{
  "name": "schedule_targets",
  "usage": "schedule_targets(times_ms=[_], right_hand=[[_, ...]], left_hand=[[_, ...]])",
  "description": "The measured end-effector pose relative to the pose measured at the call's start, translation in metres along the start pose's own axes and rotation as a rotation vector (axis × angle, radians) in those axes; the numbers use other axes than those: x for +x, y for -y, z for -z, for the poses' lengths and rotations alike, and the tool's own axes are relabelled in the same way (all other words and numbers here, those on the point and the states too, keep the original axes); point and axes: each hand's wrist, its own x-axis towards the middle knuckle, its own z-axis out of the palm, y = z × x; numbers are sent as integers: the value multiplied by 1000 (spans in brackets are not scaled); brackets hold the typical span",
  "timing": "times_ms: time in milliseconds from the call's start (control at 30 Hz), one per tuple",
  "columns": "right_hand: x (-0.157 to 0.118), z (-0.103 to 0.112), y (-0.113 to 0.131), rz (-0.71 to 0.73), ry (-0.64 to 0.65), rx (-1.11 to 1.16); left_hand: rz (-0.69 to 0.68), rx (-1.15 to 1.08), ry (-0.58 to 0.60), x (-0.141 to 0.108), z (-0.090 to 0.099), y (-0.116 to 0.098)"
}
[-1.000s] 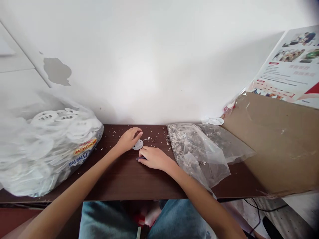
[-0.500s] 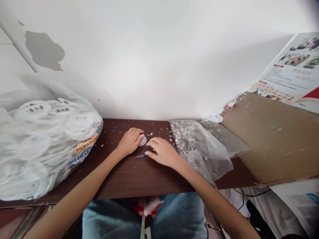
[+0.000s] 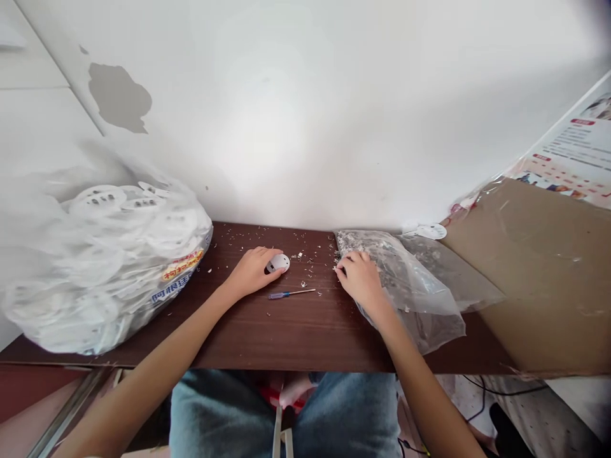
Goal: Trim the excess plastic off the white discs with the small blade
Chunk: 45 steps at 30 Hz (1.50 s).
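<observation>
My left hand (image 3: 251, 272) curls round a white round disc (image 3: 283, 261) with small holes, its thumb at the near edge and its fingers at the far one. The disc lies low at the tabletop, partly hidden by the hand. In front of it a small screwdriver (image 3: 279, 295) with a blue clear handle lies loose, tip to the right. My right hand (image 3: 360, 277) is at the left edge of a clear plastic bag (image 3: 420, 292) of small whitish pieces. Its fingers are bent and drawn together; what they hold, if anything, is too small to make out.
A big clear bag (image 3: 114, 267) full of white discs fills the left side. Small scraps (image 3: 305, 277) litter the brown tabletop (image 3: 286, 337). More white discs (image 3: 432, 231) lie by the wall, near a large cardboard sheet (image 3: 539, 273) at right.
My right hand has moved right, away from the screwdriver and disc, to the bag of small pieces. The screwdriver now lies uncovered. My left hand stays at the disc; the view has shifted slightly.
</observation>
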Motion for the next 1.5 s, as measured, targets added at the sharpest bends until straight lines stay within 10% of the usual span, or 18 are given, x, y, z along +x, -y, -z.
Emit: schedule_targets(times_ms=[200, 433, 733, 1500], right_hand=[[10, 3, -3, 30, -93, 218], [59, 4, 37, -36, -244, 912], [47, -33, 60, -138, -291, 1145], [41, -38, 60, -67, -285, 1022]], left_hand=[[311, -835, -156, 14, -6, -25], [540, -1761, 101, 51, -30, -45], [395, -1561, -47, 35, -53, -50], [315, -1446, -90, 27, -57, -57]])
